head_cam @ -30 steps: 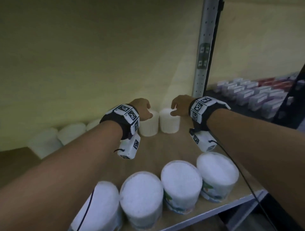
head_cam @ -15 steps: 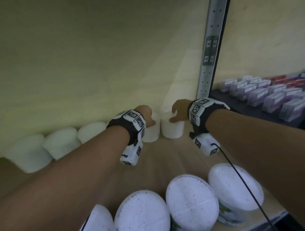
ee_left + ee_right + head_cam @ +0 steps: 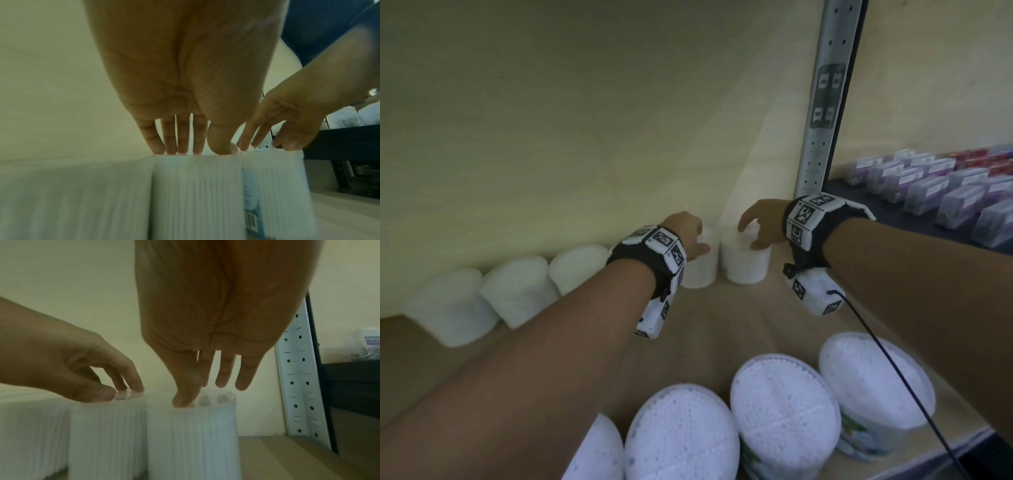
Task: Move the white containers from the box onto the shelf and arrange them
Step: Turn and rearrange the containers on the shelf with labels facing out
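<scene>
Two white ribbed containers stand side by side at the back of the wooden shelf (image 3: 739,318). My left hand (image 3: 698,240) reaches down on the left container (image 3: 702,270), thumb and fingertips pinching its lid rim (image 3: 195,151). My right hand (image 3: 751,233) hovers over the right container (image 3: 744,267). In the right wrist view only its thumb (image 3: 183,400) touches that container's (image 3: 191,434) lid, while the other fingers are straight and raised off it. The left container (image 3: 107,426) touches the right one.
More white containers (image 3: 517,294) line the back wall to the left. Several larger white-topped tubs (image 3: 784,411) stand along the front edge below my arms. A perforated metal upright (image 3: 822,102) bounds the shelf on the right, with small purple boxes (image 3: 945,195) beyond it.
Both hands have pushed the two containers further back toward the wall. The right hand's fingers have lifted off its container; the left still holds its own.
</scene>
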A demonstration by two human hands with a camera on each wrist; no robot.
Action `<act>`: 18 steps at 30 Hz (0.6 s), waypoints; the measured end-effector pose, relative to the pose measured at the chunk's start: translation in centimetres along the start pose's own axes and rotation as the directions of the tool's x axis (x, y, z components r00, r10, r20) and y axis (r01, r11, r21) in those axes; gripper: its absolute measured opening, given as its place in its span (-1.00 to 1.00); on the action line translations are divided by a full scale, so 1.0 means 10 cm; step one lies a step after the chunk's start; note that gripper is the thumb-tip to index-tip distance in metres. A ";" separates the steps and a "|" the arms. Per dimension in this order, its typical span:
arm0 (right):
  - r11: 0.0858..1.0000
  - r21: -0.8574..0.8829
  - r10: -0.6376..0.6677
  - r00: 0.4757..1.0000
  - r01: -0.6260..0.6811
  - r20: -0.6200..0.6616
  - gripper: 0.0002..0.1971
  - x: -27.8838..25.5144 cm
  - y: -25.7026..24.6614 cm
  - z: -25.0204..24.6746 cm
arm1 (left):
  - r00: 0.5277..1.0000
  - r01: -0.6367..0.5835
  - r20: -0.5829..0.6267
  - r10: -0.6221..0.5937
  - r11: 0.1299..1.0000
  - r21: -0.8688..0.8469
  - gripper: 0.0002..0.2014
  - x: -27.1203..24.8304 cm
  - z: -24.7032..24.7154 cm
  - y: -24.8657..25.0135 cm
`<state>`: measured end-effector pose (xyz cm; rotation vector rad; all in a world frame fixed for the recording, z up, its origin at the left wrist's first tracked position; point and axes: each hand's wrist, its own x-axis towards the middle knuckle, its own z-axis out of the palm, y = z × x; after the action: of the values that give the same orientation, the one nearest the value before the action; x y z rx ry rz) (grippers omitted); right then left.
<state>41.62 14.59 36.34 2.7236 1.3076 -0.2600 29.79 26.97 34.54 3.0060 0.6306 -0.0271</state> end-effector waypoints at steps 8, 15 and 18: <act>0.996 0.040 0.087 0.994 -0.085 -0.068 -0.36 0.05 -0.08 0.08 | 1.000 0.013 -0.007 -0.014 1.000 -0.012 -0.51 0.01 0.04 0.00; 0.997 0.018 0.074 0.996 -0.073 -0.056 -0.36 0.03 -0.08 0.10 | 1.000 0.014 -0.005 -0.014 1.000 -0.016 -0.51 0.03 0.06 -0.02; 0.998 0.008 0.056 0.997 -0.056 -0.053 -0.39 0.01 -0.08 0.10 | 1.000 0.014 -0.006 -0.014 1.000 -0.014 -0.51 0.03 0.06 -0.02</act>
<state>40.93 14.99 35.34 2.7858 1.2432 -0.1882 30.01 27.18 33.89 2.9897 0.6492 -0.0142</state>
